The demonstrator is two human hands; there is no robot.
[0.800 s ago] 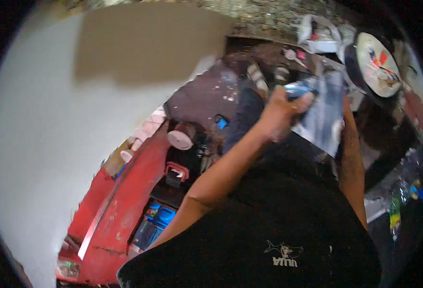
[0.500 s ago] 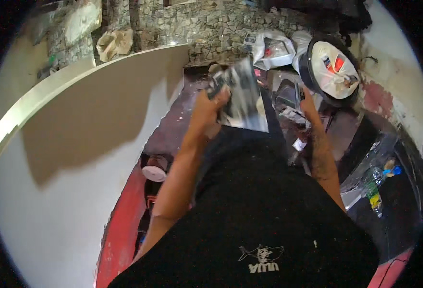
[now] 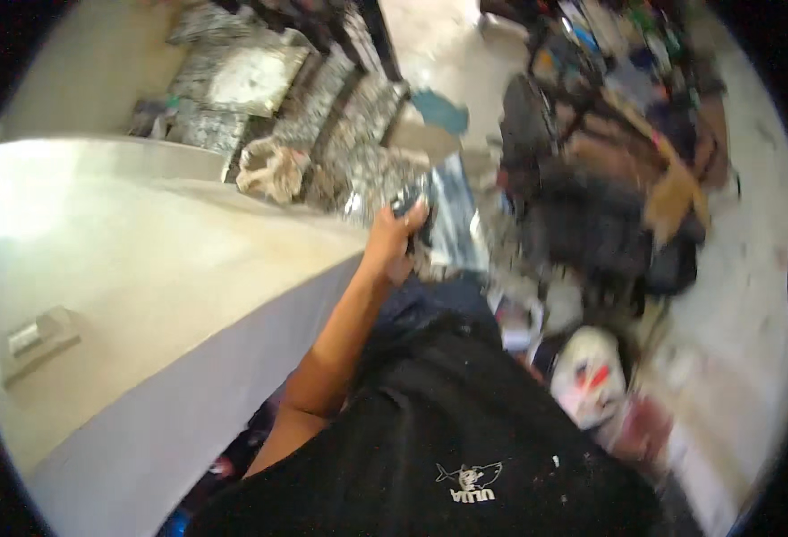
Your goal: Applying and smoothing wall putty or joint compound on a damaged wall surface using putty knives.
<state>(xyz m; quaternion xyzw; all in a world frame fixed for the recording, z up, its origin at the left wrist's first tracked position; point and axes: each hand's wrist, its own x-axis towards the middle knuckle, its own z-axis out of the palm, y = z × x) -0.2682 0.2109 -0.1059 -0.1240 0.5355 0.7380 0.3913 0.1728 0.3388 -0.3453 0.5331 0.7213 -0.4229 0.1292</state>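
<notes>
My left hand (image 3: 392, 237) is closed on a flat, shiny grey-and-white sheet-like thing (image 3: 456, 215), held out in front of my body. Motion blur hides its exact kind; it could be a pouch or a glossy sheet. Something small and dark (image 3: 404, 201) shows by the thumb, and whether it belongs to the sheet I cannot tell. My right hand and forearm are out of the picture.
A pale half wall (image 3: 188, 259) runs along my left. Ahead are stone-patterned steps (image 3: 331, 116) with a crumpled beige bag (image 3: 273, 170). A dark heap of cloth or bags (image 3: 582, 224) lies to the right, above a bin with a white liner (image 3: 588, 371). A teal cloth (image 3: 440, 111) lies on the floor.
The view has swung round, bringing the steps, floor and dark heap into sight. My right hand has gone out of the picture. My left hand still grips the shiny sheet-like thing.
</notes>
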